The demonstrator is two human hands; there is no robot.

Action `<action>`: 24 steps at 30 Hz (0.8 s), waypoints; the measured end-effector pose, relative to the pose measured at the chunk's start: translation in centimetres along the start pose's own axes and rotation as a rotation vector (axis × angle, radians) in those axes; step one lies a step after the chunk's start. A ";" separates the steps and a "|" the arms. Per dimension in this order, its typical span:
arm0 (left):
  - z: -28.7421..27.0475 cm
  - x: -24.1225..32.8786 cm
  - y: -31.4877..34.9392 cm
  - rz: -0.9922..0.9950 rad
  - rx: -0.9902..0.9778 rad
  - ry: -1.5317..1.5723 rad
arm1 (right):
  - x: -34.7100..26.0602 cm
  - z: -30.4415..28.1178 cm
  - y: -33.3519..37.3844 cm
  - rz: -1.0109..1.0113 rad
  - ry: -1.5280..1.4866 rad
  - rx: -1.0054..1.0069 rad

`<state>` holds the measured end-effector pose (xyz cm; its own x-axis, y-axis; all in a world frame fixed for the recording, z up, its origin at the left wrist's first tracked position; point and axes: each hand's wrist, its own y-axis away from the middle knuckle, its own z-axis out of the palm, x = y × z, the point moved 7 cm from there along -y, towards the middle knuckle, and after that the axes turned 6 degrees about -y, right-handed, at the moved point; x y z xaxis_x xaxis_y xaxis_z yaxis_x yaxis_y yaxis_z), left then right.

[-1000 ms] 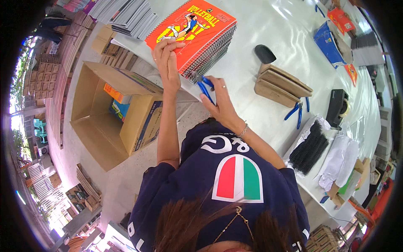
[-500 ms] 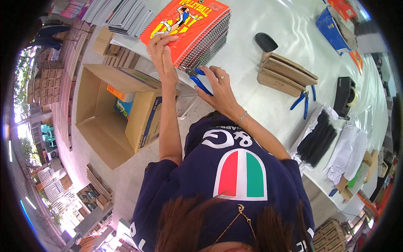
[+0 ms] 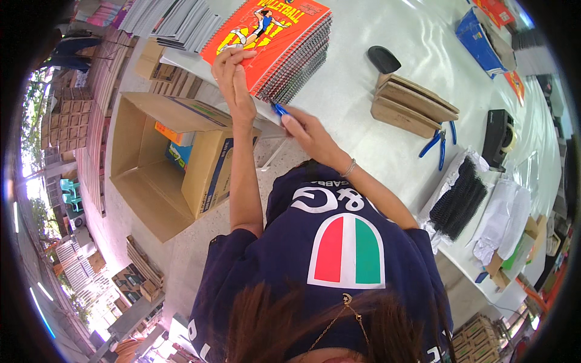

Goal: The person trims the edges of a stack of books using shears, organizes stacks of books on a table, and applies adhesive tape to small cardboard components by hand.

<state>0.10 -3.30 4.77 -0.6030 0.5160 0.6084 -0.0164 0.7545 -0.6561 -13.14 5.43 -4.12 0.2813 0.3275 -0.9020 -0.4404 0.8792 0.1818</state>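
Observation:
A stack of spiral notebooks (image 3: 305,57) with red covers lies at the table's near left edge, wire coils showing along its side. At the top notebook's lower left edge, my left hand (image 3: 235,78) has its fingers closed, gripping the edge and coil. My right hand (image 3: 308,134) is wrapped round blue-handled wire cutters (image 3: 281,110), slightly blurred. The cutters' tip is at the stack's near corner, and the jaws are mostly hidden there. On the table to the right, a second pair of blue-handled cutters (image 3: 440,149) rests beside a brown wooden holder (image 3: 411,103).
An open cardboard box (image 3: 209,172) with a few books inside stands below the table at left. Grey-edged books (image 3: 181,24) are piled at far left. On the right are a black tape dispenser (image 3: 497,136), black coils (image 3: 460,202) and a dark rounded object (image 3: 384,59).
My right hand has closed the spread handles of the cutters, and its fingers have curled in. The cutters have shifted slightly against the near corner. My left hand stays in place.

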 end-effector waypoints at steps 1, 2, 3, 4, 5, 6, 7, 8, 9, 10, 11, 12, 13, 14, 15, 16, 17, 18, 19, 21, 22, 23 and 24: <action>-0.1 0.0 0.0 -0.003 0.003 0.010 | 0.1 0.1 0.0 0.000 0.001 -0.004; -0.1 0.1 0.0 -0.001 0.003 0.011 | -0.3 -0.2 0.0 -0.080 0.104 0.050; -0.1 0.1 -0.1 -0.005 0.003 0.011 | -0.6 -0.4 0.1 -0.159 0.206 0.103; -0.1 0.1 -0.1 -0.009 0.002 0.012 | -0.9 -0.5 0.3 -0.239 0.309 0.156; -0.1 0.1 -0.2 -0.008 0.003 0.012 | -1.4 -0.5 0.5 -0.319 0.412 0.210; -0.1 0.2 -0.2 0.002 -0.005 0.007 | -2.0 -0.6 0.8 -0.399 0.515 0.263; 0.0 0.3 -0.3 0.011 -0.014 0.003 | -2.0 -0.6 0.8 -0.400 0.516 0.263; 0.0 0.3 -0.3 0.010 -0.013 0.001 | -2.9 -0.6 1.3 -0.502 0.739 0.341; -0.1 0.4 -0.3 0.008 -0.011 0.000 | -3.6 -0.3 1.8 -0.604 0.962 0.420; -0.1 0.4 -0.3 0.006 -0.009 -0.001 | -3.5 -0.4 1.8 -0.604 0.962 0.417; -0.1 0.4 -0.2 0.006 -0.008 0.000 | -3.4 -0.4 1.8 -0.625 0.997 0.428; -0.1 0.3 -0.2 -0.001 -0.006 0.006 | -3.3 -0.4 1.8 -0.645 1.033 0.439; -0.1 0.2 -0.2 -0.009 -0.003 0.012 | -3.2 -0.4 1.8 -0.645 1.033 0.439; 0.0 0.2 -0.3 -0.009 -0.003 0.012 | -3.2 -0.4 1.7 -0.648 1.027 0.443; 0.0 0.1 -0.3 -0.005 -0.002 0.017 | -3.2 -0.5 1.6 -0.651 1.022 0.446; 0.0 0.1 -0.3 0.000 -0.002 0.021 | -3.2 -0.5 1.4 -0.651 1.022 0.446; 0.0 0.2 -0.3 -0.001 -0.002 0.021 | -3.2 -0.5 1.3 -0.666 1.030 0.449; 0.0 0.3 -0.3 0.002 -0.003 0.017 | -3.3 -0.5 1.3 -0.681 1.037 0.453; 0.0 0.3 -0.3 0.006 -0.005 0.013 | -3.3 -0.5 1.2 -0.680 1.037 0.453; 0.0 0.3 -0.3 0.006 -0.003 0.011 | -3.2 -0.3 1.1 -0.684 1.065 0.451; 0.0 0.2 -0.3 0.007 -0.002 0.010 | -3.3 -0.4 1.1 -0.683 1.065 0.450; 0.0 0.2 -0.3 0.006 -0.002 0.010 | -3.3 -0.4 1.0 -0.664 1.068 0.431; 0.0 0.2 -0.2 0.008 0.003 0.011 | -3.4 -0.4 0.9 -0.645 1.071 0.412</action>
<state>0.02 -3.39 5.04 -0.5941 0.5267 0.6080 -0.0136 0.7491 -0.6623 -14.81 5.02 -1.06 -0.5527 -0.4552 -0.6981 -0.1377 0.8760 -0.4622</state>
